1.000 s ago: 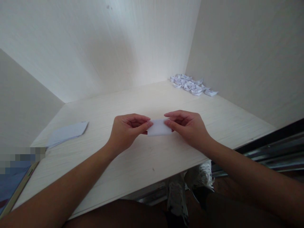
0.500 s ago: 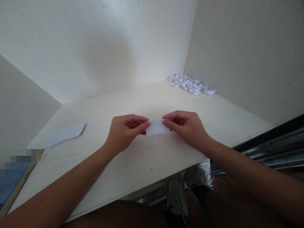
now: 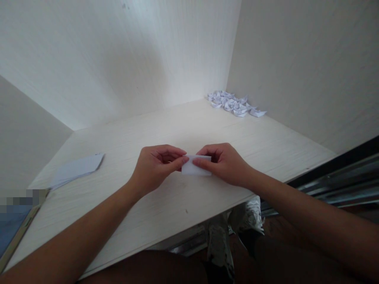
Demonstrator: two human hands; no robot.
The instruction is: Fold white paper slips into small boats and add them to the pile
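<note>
A small folded white paper (image 3: 191,170) is held just above the pale wooden table (image 3: 166,130), near its front middle. My left hand (image 3: 155,165) pinches the paper's left end between thumb and fingers. My right hand (image 3: 226,163) grips the right part, its thumb lying across the paper's face and covering about half of it. Both hands are closed on the paper and nearly touch each other.
A stack of flat white sheets (image 3: 75,169) lies at the table's left. Several small folded paper pieces (image 3: 233,104) are heaped in the far right corner against the walls. A blurred blue item (image 3: 12,221) sits at the left front edge. Metal rails (image 3: 334,189) run at the right.
My right hand has slid leftward along the paper, its thumb now covering more of it, so the hands are closer together. The view shifted slightly.
</note>
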